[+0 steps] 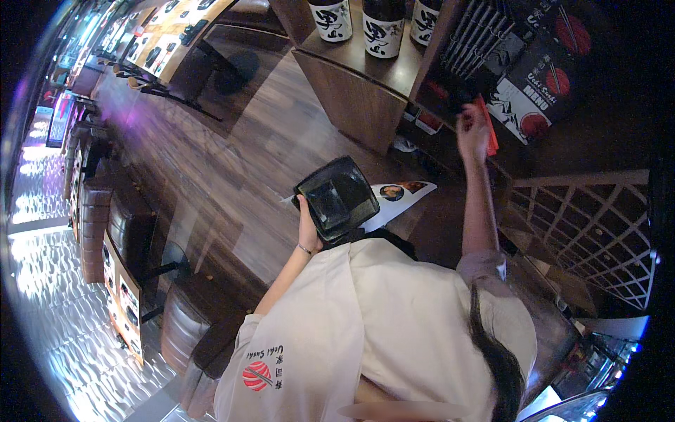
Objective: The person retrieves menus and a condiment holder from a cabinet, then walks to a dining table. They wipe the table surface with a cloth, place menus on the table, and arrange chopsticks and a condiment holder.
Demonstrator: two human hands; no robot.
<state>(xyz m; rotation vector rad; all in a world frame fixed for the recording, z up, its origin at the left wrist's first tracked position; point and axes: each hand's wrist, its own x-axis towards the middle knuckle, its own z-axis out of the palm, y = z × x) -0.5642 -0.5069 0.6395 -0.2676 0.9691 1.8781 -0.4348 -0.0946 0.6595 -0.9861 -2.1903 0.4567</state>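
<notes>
My left hand (307, 224) grips the near left side of a stack of dark square dishes (337, 198) in front of my body. A white sheet with food pictures (403, 201) sticks out beneath the dishes; what holds it is hidden. My right hand (472, 132) reaches out to the right, into an open shelf compartment, with its fingers bent. A flat red item (489, 129) lies right beside or against those fingers; whether they hold it cannot be told. Dark printed menus (532, 89) stand just beyond the hand.
Several labelled bottles (383, 31) stand on a wooden cabinet (350, 100) ahead. A lattice panel (585, 232) is at the right. Brown padded seats (184, 322) and tables with place settings (122, 295) line the left; another set table (169, 39) is at the upper left.
</notes>
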